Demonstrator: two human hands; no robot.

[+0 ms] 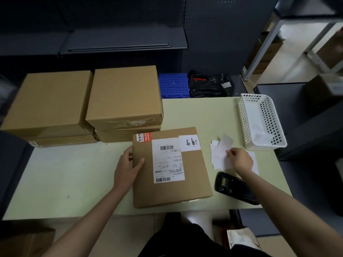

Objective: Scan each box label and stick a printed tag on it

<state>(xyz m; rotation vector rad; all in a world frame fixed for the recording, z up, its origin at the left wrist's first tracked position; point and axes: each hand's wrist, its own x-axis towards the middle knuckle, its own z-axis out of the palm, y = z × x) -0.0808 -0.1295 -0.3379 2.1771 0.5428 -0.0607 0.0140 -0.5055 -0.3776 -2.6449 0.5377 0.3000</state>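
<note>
Here's the flat cardboard box (170,167) lying on the pale green table (74,173), right at the near edge in front of the person, its top face up with a white shipping label (168,160) running down the middle, a red sticker (143,137) at its far-left corner and a white tag (189,143) with handwritten marks at its far-right corner. The left hand (128,166) is on the box's left edge — thumb laid across the top face, fingers curled down over the side, so it is gripping that edge. Over to the right, the right hand (241,159) is down on a loose spread of white paper tags (220,154) lying on the table just beside the box; fingertips are drawn together on one slip, though whether it is actually pinched or only touched is hard to tell. A black handheld scanner (232,186) lies on the table just under the right forearm, near the box's right edge. A white perforated basket (259,119) sits further right, near the table's far corner. On the far left, stacked cardboard boxes (83,104) — two piles side by side, the nearer pile touching the labelled box's far edge.
</note>
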